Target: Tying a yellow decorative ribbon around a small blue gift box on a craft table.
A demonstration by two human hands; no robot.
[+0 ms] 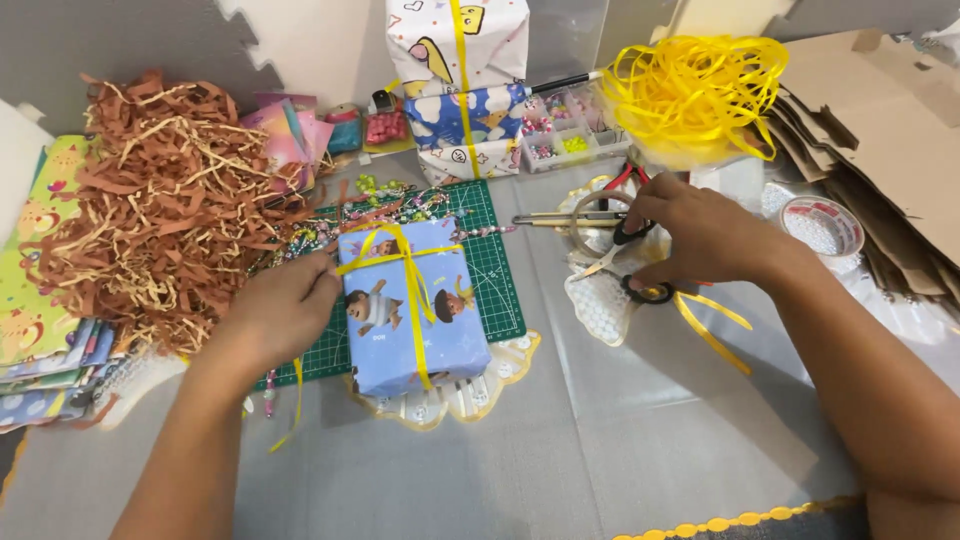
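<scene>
left hand (280, 310) rests against a blue wrapped gift box (410, 305); right hand (700, 235) holds scissors (628, 262).

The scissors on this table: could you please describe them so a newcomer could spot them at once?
Look right of the green cutting mat. There the right hand holds the scissors. Black handles and a trailing yellow ribbon mark them.

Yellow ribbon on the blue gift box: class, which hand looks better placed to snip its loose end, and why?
Probably the right hand: it already holds the black-handled scissors, fingers in the loops, beside the gift box. The left hand rests against the box's left edge by the yellow ribbon, steadying it.
</scene>
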